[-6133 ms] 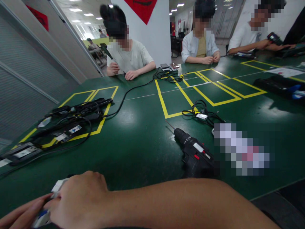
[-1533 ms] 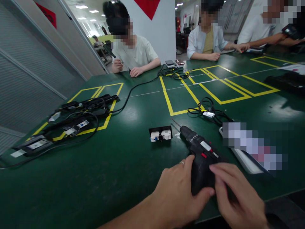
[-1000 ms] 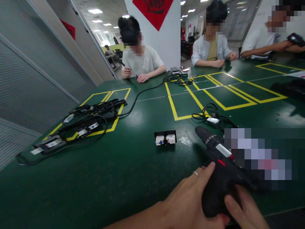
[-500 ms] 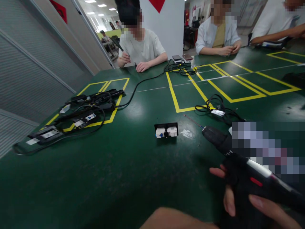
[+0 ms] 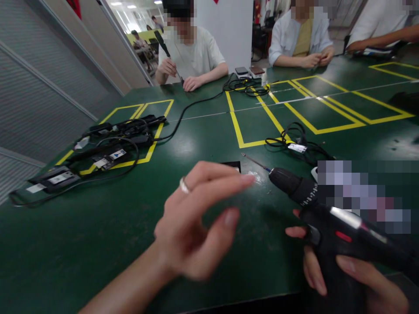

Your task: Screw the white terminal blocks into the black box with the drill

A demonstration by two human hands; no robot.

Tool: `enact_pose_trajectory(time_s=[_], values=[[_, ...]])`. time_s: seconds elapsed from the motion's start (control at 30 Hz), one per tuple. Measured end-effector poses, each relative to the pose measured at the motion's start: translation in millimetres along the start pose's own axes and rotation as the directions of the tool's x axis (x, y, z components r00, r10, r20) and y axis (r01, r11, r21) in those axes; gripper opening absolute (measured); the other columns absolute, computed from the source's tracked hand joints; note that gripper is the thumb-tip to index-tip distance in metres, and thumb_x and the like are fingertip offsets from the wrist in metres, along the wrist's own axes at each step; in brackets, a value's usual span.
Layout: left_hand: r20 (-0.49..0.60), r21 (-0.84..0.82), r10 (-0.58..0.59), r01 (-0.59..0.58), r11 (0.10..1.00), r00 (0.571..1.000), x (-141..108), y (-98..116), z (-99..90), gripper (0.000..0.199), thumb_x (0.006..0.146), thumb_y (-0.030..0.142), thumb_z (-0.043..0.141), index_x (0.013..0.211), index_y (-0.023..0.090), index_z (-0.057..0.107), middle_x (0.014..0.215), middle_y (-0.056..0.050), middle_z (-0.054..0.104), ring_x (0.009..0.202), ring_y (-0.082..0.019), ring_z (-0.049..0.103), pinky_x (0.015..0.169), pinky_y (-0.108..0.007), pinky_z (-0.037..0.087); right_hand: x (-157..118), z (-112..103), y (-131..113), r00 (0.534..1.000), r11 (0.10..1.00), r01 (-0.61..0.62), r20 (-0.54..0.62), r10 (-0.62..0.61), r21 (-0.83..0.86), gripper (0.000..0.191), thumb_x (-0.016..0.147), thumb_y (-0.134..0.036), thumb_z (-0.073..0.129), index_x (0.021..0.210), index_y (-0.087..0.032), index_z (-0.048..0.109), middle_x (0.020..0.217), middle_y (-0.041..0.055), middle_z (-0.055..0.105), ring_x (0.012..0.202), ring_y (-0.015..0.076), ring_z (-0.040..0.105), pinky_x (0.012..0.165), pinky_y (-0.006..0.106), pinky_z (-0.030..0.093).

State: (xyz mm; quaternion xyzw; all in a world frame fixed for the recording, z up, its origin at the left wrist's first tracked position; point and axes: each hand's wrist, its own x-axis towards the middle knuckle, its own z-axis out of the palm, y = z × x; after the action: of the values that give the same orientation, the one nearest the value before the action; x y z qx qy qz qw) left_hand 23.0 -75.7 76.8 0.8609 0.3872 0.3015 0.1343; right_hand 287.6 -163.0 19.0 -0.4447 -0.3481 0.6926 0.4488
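Left hand point(image 5: 190, 226) has risen over the green table point(image 5: 98, 244) — loosely spread. Right hand point(image 5: 376, 279) grips a black drill point(image 5: 327, 220).

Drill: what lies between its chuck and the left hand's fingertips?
In the head view, green tabletop with a pale scuff mark, no object, between left hand and drill chuck; the bit shows just above in the picture.

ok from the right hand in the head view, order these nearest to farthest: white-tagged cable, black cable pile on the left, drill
1. Drill: held in the right hand, at the right.
2. White-tagged cable: beyond the drill, right of centre.
3. Black cable pile: well over to the left.
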Motion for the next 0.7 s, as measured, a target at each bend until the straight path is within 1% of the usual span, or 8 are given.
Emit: enact_pose_trajectory(time_s=[0.07,0.1,0.17,0.23,0.3,0.47,0.6,0.7], values=[[-0.078,0.076,0.059,-0.053,0.996,0.995,20,-31,5.8,0.048,0.086,0.042,0.050,0.131,0.033,0.036,0.122,-0.008,0.051,0.110,-0.030,0.051,0.092,-0.055,0.044,1,0,2,1.000,1.000,0.004,0.010,-0.004,0.026,0.053,0.082,-0.049,0.035,0.123,-0.019,0.054,0.055,0.0056,0.057,0.050,0.0207,0.050,0.054,0.035,0.040],[-0.063,0.128,0.100,-0.091,0.988,0.993,28,-45,9.6,0.053,0.082,0.046,0.055,0.129,0.029,0.039,0.125,-0.009,0.049,0.115,-0.031,0.048,0.096,-0.054,0.042,2,0,3,1.000,0.999,0.006,0.011,-0.007,0.038,0.052,0.083,-0.047,0.035,0.122,-0.019,0.054,0.055,0.0055,0.057,0.050,0.0204,0.050,0.054,0.035,0.040],[0.064,0.215,0.148,-0.158,0.964,0.987,37,-68,18.0,0.066,0.074,0.054,0.062,0.129,0.024,0.040,0.134,-0.013,0.043,0.124,-0.034,0.039,0.103,-0.054,0.034,2,0,5,0.999,0.998,0.016,0.026,-0.018,0.067,0.049,0.084,-0.046,0.035,0.120,-0.019,0.055,0.055,0.0056,0.057,0.050,0.0201,0.050,0.053,0.034,0.040],[0.137,0.243,0.141,-0.171,0.955,0.981,39,-81,26.1,0.075,0.072,0.059,0.062,0.132,0.022,0.037,0.138,-0.015,0.038,0.129,-0.034,0.033,0.107,-0.055,0.027,3,0,6,0.999,0.995,0.026,0.043,-0.030,0.101,0.047,0.085,-0.043,0.035,0.119,-0.018,0.056,0.055,0.0061,0.058,0.050,0.0198,0.050,0.053,0.034,0.040],[0.152,0.244,0.119,-0.154,0.957,0.981,37,-85,32.3,0.079,0.071,0.061,0.061,0.134,0.021,0.034,0.140,-0.016,0.037,0.131,-0.033,0.031,0.108,-0.054,0.024,2,0,6,0.998,0.992,0.021,0.062,-0.029,0.123,0.047,0.086,-0.043,0.033,0.117,-0.018,0.057,0.055,0.0069,0.058,0.050,0.0199,0.049,0.053,0.034,0.040],[0.148,0.215,0.071,-0.103,0.971,0.986,35,-85,37.9,0.076,0.073,0.057,0.062,0.134,0.021,0.033,0.140,-0.015,0.037,0.129,-0.031,0.033,0.108,-0.052,0.026,0,-2,4,0.995,0.995,-0.010,0.100,0.000,0.101,0.049,0.089,-0.045,0.026,0.116,-0.018,0.057,0.057,0.0075,0.059,0.051,0.0203,0.051,0.054,0.034,0.040],[0.139,0.220,0.044,-0.074,0.973,0.989,35,-90,37.9,0.071,0.075,0.051,0.064,0.133,0.022,0.035,0.138,-0.014,0.039,0.128,-0.030,0.036,0.108,-0.051,0.027,-1,-2,5,0.998,1.000,0.008,0.068,-0.008,0.003,0.045,0.091,-0.042,0.027,0.115,-0.018,0.057,0.056,0.0068,0.060,0.052,0.0206,0.054,0.055,0.034,0.040],[0.135,0.202,0.023,-0.051,0.978,0.991,35,-94,38.2,0.070,0.075,0.049,0.064,0.133,0.022,0.036,0.137,-0.013,0.039,0.127,-0.030,0.038,0.106,-0.050,0.031,-2,-2,6,0.998,0.995,0.043,0.055,-0.038,-0.087,0.044,0.090,-0.042,0.030,0.115,-0.019,0.057,0.057,0.0064,0.061,0.054,0.0213,0.056,0.057,0.035,0.042]])
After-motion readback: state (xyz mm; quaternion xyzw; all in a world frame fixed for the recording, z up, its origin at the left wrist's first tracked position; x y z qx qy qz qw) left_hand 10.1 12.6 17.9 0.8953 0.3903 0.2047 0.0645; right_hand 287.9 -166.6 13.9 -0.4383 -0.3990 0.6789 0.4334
